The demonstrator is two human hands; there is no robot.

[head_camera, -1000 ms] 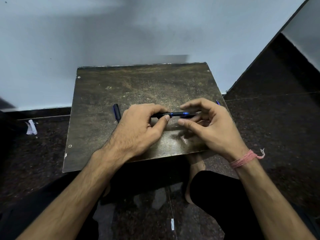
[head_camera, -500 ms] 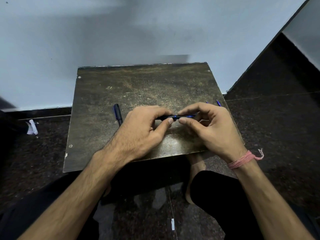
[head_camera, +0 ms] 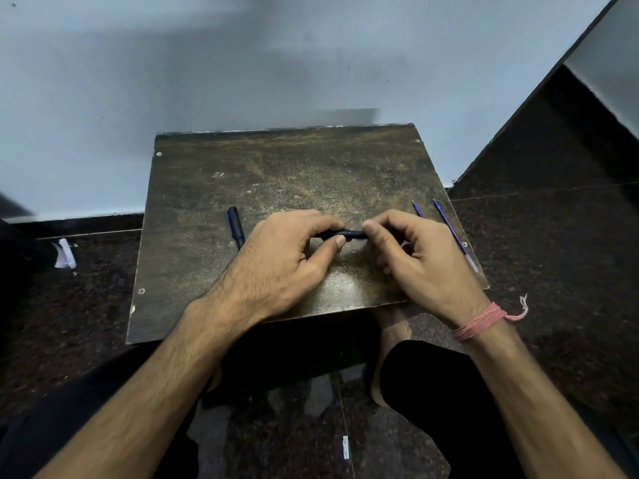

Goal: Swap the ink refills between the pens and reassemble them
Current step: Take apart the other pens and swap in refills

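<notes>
1. Fingers of the left hand [head_camera: 276, 261] and the right hand [head_camera: 418, 257] curl round the dark pen barrel with a blue band [head_camera: 347, 234], pinching it from both ends just above the worn brown wooden worktop [head_camera: 193, 271]; most of the barrel is hidden.
2. Since a second ago the hands have closed together, covering more of it.
3. A black capped pen [head_camera: 235, 227] is partly hidden behind the left hand.
4. Two thin blue ink refills [head_camera: 449, 224] lie far right; one is half hidden.

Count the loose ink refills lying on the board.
2: one refill pokes out behind the right hand, mostly hidden; another refill lies along the board's right edge.
</notes>
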